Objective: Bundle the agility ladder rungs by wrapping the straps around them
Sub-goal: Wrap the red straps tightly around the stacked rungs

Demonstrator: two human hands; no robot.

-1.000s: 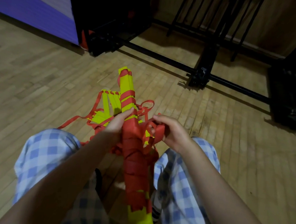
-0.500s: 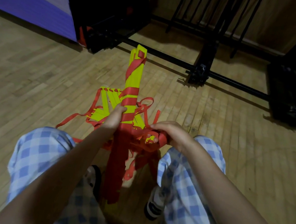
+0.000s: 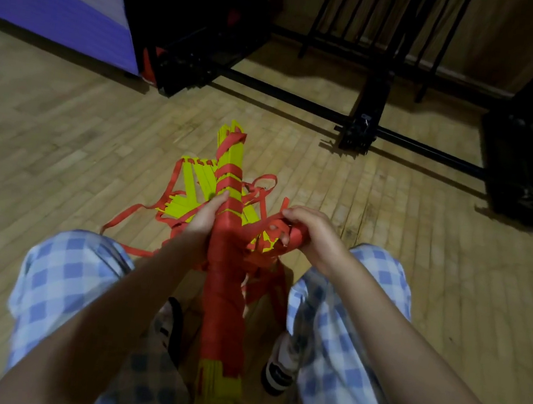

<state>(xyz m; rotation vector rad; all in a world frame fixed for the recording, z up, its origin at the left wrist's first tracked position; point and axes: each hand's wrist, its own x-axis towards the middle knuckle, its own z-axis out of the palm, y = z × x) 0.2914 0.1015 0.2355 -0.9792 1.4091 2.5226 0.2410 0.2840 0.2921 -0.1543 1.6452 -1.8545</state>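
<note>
The bundle (image 3: 225,284) is running up the middle of the frame between the person's knees, long axis from bottom centre toward the upper middle, far end tipping slightly left. Yellow rungs are showing at both ends; red strap is covering the middle. The left hand (image 3: 203,219) is gripping the bundle, thumb along it. The right hand (image 3: 308,234) is clutching loose straps (image 3: 265,227) just right of it. Since half a second ago, the bundle is sitting lower and its near yellow end is showing.
</note>
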